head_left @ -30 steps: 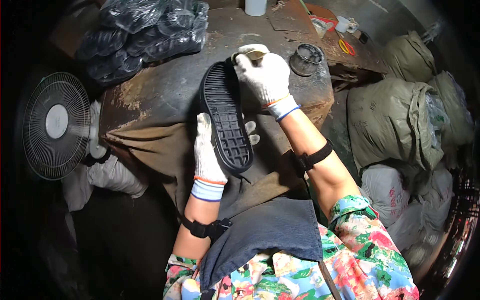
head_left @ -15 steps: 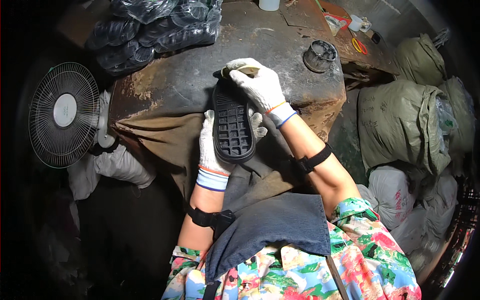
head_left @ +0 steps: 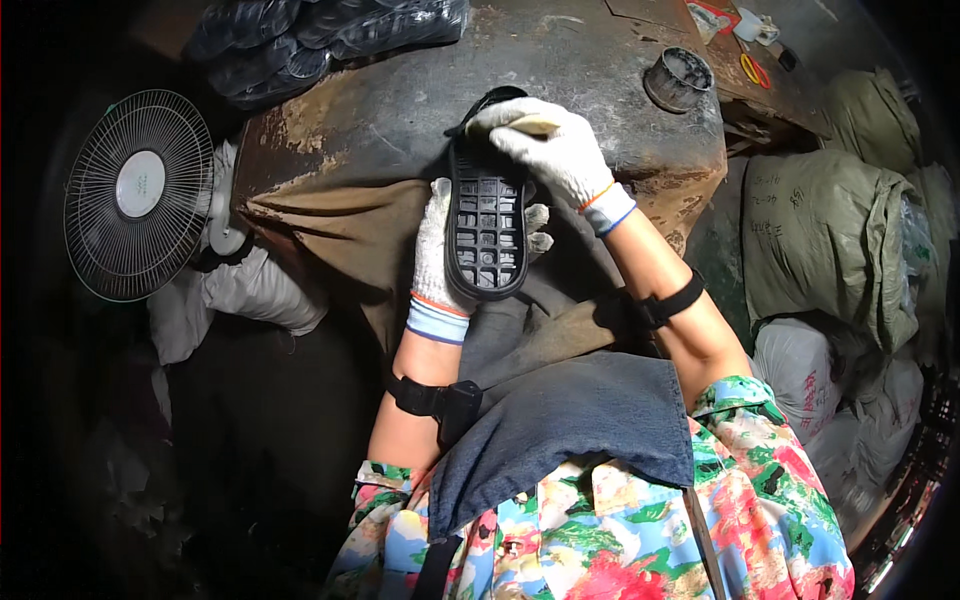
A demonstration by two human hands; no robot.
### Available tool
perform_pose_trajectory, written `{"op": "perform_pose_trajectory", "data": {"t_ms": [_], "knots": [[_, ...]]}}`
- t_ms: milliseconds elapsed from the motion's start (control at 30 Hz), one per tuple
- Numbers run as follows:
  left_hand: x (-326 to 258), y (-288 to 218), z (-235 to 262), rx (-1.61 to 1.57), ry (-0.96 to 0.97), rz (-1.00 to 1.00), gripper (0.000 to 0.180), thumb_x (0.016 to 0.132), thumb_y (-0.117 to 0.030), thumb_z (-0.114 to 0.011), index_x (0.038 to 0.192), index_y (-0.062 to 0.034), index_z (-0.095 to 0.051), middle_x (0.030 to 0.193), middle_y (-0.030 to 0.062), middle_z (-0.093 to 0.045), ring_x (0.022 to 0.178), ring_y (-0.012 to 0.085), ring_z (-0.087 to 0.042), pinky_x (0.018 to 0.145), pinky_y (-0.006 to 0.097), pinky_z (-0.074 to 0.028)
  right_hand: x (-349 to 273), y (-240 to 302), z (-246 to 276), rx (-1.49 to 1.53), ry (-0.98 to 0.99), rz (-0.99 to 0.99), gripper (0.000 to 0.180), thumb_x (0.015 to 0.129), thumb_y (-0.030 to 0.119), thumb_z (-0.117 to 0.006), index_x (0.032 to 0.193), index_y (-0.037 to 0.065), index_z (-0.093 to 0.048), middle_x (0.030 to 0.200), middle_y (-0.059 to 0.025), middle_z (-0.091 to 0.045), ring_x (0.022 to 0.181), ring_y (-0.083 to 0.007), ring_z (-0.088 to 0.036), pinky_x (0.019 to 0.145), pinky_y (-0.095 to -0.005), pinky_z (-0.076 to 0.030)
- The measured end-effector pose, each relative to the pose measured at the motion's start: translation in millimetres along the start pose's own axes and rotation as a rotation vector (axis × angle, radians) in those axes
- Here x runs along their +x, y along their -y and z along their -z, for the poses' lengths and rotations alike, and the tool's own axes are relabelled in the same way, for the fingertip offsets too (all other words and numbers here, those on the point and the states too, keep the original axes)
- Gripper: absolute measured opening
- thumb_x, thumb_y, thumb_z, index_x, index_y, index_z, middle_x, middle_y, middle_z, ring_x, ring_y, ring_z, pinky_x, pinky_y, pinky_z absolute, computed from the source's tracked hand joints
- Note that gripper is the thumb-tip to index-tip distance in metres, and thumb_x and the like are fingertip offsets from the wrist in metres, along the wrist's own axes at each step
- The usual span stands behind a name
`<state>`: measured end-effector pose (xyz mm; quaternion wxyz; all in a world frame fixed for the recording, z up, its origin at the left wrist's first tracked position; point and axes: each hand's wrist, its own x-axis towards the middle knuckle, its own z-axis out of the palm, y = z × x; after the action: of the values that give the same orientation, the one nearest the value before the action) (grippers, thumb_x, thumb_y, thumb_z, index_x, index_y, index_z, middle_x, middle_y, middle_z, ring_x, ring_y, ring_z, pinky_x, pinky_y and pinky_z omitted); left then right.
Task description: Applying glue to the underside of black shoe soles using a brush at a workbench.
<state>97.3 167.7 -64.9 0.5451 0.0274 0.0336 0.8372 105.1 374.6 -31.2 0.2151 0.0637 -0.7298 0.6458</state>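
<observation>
A black shoe sole [head_left: 487,225], with a grid of hollow squares facing up, is held upright in front of me at the table's near edge. My left hand [head_left: 432,240], in a white knit glove, cups it from beneath. Its thumb lies along the left side and its fingertips show past the right side. Also gloved, my right hand [head_left: 548,140] bends its fingers over the far end of the sole, where a dark curved rim shows. What lies under those fingers is partly hidden.
A worn dark table [head_left: 400,115] lies ahead, bearing a sooty metal cup [head_left: 679,80] and black items in clear plastic [head_left: 390,35]. Yellow-and-red scissors [head_left: 755,70] lie far right. A fan [head_left: 138,190] stands left; stuffed green sacks [head_left: 830,240] sit right. A cloth [head_left: 350,220] drapes the near edge.
The view has shifted, so the table sits higher in the picture. My right hand has turned a little at the sole's far end, baring more dark rim. My left hand keeps its hold.
</observation>
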Motion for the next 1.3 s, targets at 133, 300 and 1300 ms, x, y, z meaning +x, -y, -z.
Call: {"op": "perform_pose_trajectory", "data": {"t_ms": [133,300,1300], "knots": [[-4,4,14,0.359,-0.072,-0.167,0.073,0.108,-0.060,-0.038,0.162,-0.0107,-0.038,0.167,0.0102,-0.041,0.151,0.0303,-0.039,0.126,0.051,-0.028,-18,32,-7,-0.240,0.124,0.207,0.019,0.090,0.010,-0.078,0.108,0.006,-0.080,0.109,-0.0061,-0.080,0.104,-0.0205,-0.073,0.100,-0.0352,-0.055],[0,-2,9,-1.164,-0.093,-0.088,0.069,0.102,-0.052,-0.049,0.156,-0.0096,-0.046,0.160,0.0145,-0.047,0.145,0.0358,-0.045,0.121,0.055,-0.031,-32,47,-14,-0.396,0.086,0.401,0.019,0.089,0.018,-0.079,0.106,0.010,-0.080,0.104,-0.0069,-0.079,0.099,-0.0275,-0.074,0.098,-0.0380,-0.056],[-35,-51,-51,2.341,-0.277,-1.015,0.017,0.101,-0.013,-0.067,0.116,-0.0079,-0.074,0.102,0.0119,-0.071,0.099,0.0260,-0.070,0.082,0.038,-0.059,-68,89,-57,-0.109,0.010,-0.344,0.024,0.093,0.017,-0.079,0.115,0.006,-0.078,0.106,-0.0089,-0.079,0.095,-0.0205,-0.074,0.089,-0.0342,-0.058]]}}
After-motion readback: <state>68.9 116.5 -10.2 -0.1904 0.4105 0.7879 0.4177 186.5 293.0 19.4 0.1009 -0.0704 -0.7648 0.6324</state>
